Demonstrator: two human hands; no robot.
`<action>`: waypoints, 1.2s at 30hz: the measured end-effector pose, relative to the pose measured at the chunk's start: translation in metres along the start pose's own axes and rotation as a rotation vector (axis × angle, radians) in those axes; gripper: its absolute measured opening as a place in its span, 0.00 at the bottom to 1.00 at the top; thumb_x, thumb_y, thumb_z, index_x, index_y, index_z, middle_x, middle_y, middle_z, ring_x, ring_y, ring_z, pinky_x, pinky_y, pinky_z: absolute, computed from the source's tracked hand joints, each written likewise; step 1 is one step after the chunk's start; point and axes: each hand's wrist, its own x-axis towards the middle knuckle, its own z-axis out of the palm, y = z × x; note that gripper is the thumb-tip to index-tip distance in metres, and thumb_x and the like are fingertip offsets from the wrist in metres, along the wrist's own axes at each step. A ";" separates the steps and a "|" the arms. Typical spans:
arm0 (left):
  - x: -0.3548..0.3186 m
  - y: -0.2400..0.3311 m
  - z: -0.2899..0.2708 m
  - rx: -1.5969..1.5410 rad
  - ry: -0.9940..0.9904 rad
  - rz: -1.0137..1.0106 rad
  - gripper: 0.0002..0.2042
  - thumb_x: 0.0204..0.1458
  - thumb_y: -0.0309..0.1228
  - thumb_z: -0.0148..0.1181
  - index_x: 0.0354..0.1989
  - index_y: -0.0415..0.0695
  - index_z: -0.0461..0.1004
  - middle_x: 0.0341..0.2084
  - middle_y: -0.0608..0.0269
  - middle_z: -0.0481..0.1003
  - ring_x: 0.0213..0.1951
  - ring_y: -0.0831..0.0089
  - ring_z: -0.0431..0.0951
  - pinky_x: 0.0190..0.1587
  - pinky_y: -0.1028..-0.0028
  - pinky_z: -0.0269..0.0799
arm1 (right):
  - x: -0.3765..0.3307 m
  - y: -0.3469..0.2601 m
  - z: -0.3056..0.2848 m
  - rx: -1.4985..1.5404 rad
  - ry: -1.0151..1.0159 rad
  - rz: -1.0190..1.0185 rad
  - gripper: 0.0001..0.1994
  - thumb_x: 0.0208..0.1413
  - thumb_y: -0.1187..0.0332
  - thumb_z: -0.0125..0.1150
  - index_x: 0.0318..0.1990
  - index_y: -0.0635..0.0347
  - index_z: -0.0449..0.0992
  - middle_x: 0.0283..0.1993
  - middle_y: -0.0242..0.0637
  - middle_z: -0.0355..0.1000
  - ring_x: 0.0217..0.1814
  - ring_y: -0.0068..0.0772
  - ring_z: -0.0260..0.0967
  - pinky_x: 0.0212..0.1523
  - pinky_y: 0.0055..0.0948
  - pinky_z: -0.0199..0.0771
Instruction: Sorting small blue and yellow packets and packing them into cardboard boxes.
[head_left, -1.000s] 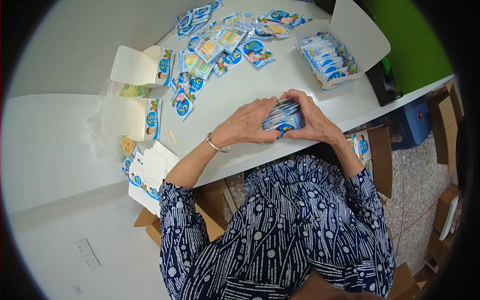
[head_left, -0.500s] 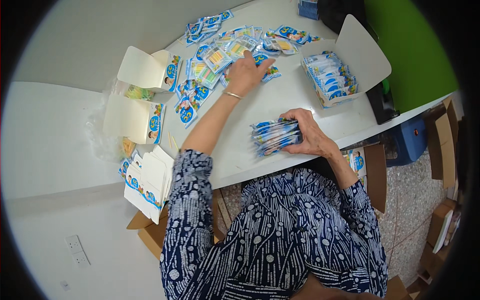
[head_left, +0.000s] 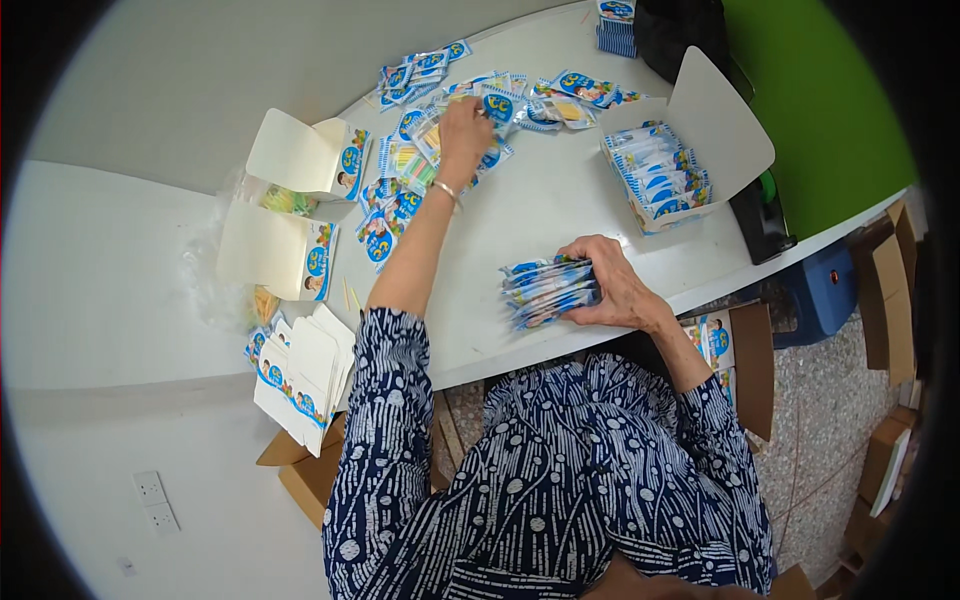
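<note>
My right hand [head_left: 622, 285] is wrapped around the right end of a stack of small clear-and-blue packets [head_left: 545, 292], standing on edge near the front of the table. At the far side, my left hand [head_left: 466, 133] is over a loose pile of the same packets [head_left: 405, 212], its fingers curled. The edge of one packet [head_left: 499, 106] seems pinched in them; the fingertips are partly hidden. Coloured thin sticks show through some packets. To the right, an open white box [head_left: 645, 222] holds a row of packets, its lid raised.
Two open white boxes [head_left: 318, 262] stand at the left beside a clear plastic bag [head_left: 215, 265] with coloured sticks. Flat white cartons [head_left: 305, 375] lie at the table's left front edge. A black object [head_left: 765, 225] stands by the green panel [head_left: 830, 110]. Brown cardboard boxes [head_left: 752, 370] sit below.
My left hand has drawn back a little to the left, its spread fingers now closing at a packet. My right hand still holds the stack. The view has shifted slightly.
</note>
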 end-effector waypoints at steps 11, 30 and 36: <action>-0.009 0.027 0.006 0.301 -0.076 -0.056 0.12 0.41 0.29 0.59 0.36 0.41 0.75 0.36 0.52 0.78 0.43 0.52 0.70 0.44 0.52 0.56 | -0.001 0.003 -0.001 -0.005 -0.016 0.043 0.38 0.33 0.56 0.72 0.56 0.57 0.64 0.56 0.45 0.63 0.61 0.51 0.55 0.64 0.43 0.56; -0.110 -0.019 -0.059 -0.711 -0.028 -0.378 0.08 0.46 0.27 0.65 0.29 0.39 0.72 0.24 0.69 0.72 0.25 0.80 0.70 0.31 0.78 0.66 | -0.002 0.002 -0.001 -0.012 0.031 0.011 0.37 0.32 0.60 0.74 0.54 0.57 0.66 0.53 0.43 0.63 0.58 0.47 0.58 0.61 0.40 0.58; -0.122 -0.019 -0.019 0.231 0.251 -0.107 0.16 0.41 0.29 0.66 0.39 0.36 0.71 0.28 0.53 0.72 0.33 0.59 0.73 0.37 0.66 0.69 | -0.002 0.003 0.000 -0.010 0.023 0.010 0.37 0.33 0.60 0.75 0.54 0.57 0.65 0.53 0.43 0.63 0.59 0.47 0.58 0.61 0.39 0.58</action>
